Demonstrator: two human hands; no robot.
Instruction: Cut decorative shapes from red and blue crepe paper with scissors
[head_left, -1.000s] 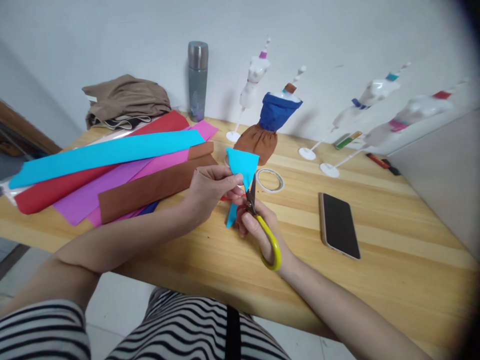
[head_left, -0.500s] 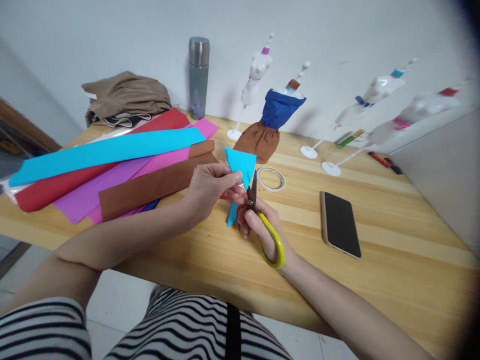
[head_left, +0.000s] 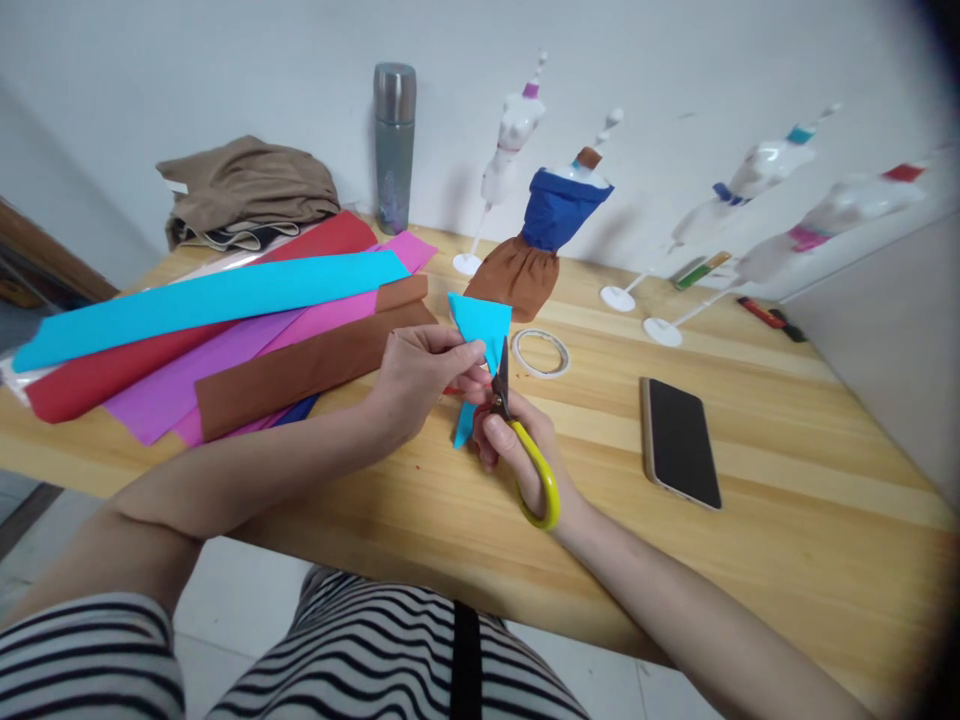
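Observation:
My left hand pinches a small turquoise piece, paper or thin fabric, by its lower left part. Through the yellow handles of a pair of scissors go the fingers of my right hand. The blades are slightly parted, at the right edge of the turquoise piece near its lower corner. Below the blades a turquoise scrap lies partly hidden by my right fingers. A roll of white tape rests just right of the blades.
Coloured sheets and a brown cloth lie left, by a steel flask. White mini mannequins stand along the back, one in a blue top and brown skirt. A phone lies right.
The scissors have tilted slightly, their handles shifting a little left and up with my right hand. My left hand keeps its pinch on the turquoise piece. The view has shifted slightly.

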